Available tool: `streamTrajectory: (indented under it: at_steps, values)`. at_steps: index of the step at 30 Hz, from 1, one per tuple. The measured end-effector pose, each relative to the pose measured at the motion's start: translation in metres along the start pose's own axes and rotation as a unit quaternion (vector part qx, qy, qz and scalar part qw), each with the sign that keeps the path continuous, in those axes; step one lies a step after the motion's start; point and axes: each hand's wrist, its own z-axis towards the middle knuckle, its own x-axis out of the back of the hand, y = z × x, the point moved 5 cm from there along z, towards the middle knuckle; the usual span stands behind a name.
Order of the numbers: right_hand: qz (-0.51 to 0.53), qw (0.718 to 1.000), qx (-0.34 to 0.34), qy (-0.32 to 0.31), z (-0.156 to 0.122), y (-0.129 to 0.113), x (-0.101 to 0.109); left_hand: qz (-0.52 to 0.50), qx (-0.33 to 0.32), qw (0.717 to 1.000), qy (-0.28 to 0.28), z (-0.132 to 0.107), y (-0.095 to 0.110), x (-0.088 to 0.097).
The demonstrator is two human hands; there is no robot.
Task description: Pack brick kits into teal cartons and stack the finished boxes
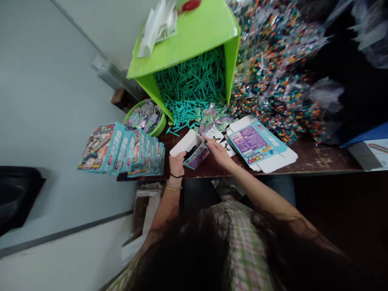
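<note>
A small blue and purple cardboard box is tilted at the table's front edge, its white flap standing up on the left. Fingers of my left hand are wrapped round its left end. At the right rim of the same box, my right hand pinches the edge with thumb and fingers together. Dark contents show inside, too shaded to name. White printed cards lie just behind my right hand. To its right rests a pile of flat, unfolded boxes.
A lime-green bin on its side spills turquoise T-shaped sticks. Small packets lie before it; a green basket holds more. Filled boxes lean in a row at left. Bags of coloured bricks are heaped at right.
</note>
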Motion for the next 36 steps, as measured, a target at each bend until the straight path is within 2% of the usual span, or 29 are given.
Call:
streamTrajectory:
  at_steps: [4, 7, 10, 12, 13, 15, 18, 20, 21, 24, 27, 33, 36]
  values:
    - [0.061, 0.996, -0.056, -0.03, 0.025, -0.004, 0.009, 0.034, -0.011, 0.999, -0.027, 0.004, -0.004, 0.006]
    - [0.057, 0.993, -0.064, -0.087, 0.041, -0.011, 0.009, -0.022, -0.043, 0.997, -0.052, -0.005, -0.005, 0.011]
    - [-0.042, 0.99, -0.004, -0.133, 0.049, -0.023, 0.007, -0.088, -0.064, 0.993, -0.045, -0.018, -0.013, 0.015]
    - [-0.138, 0.978, 0.062, -0.14, 0.051, -0.035, 0.004, -0.08, -0.051, 0.995, -0.026, -0.022, -0.021, 0.018]
    - [-0.188, 0.968, 0.101, -0.132, 0.051, -0.041, 0.003, -0.059, -0.044, 0.997, -0.026, -0.021, -0.023, 0.018]
    - [-0.279, 0.933, 0.191, -0.121, 0.046, -0.055, -0.004, -0.009, -0.039, 0.997, -0.065, -0.017, -0.023, 0.017]
    - [-0.357, 0.858, 0.318, -0.188, 0.031, -0.068, -0.023, 0.042, -0.061, 0.984, -0.162, -0.007, -0.014, 0.013]
    - [-0.374, 0.822, 0.357, -0.24, 0.021, -0.07, -0.031, 0.05, -0.073, 0.977, -0.192, -0.002, -0.007, 0.014]
    - [-0.382, 0.815, 0.36, -0.246, 0.018, -0.07, -0.032, 0.051, -0.074, 0.975, -0.202, 0.0, -0.004, 0.015]
    - [-0.399, 0.817, 0.338, -0.244, 0.018, -0.071, -0.03, 0.058, -0.063, 0.967, -0.239, 0.002, -0.003, 0.015]
    - [-0.392, 0.82, 0.317, -0.271, 0.018, -0.074, -0.031, 0.052, -0.046, 0.962, -0.263, 0.002, -0.005, 0.014]
    - [-0.414, 0.831, 0.284, -0.241, 0.02, -0.074, -0.036, 0.038, -0.032, 0.967, -0.249, 0.011, -0.006, 0.015]
    - [-0.417, 0.825, 0.283, -0.256, 0.026, -0.065, -0.041, 0.048, -0.028, 0.965, -0.256, 0.017, -0.006, 0.015]
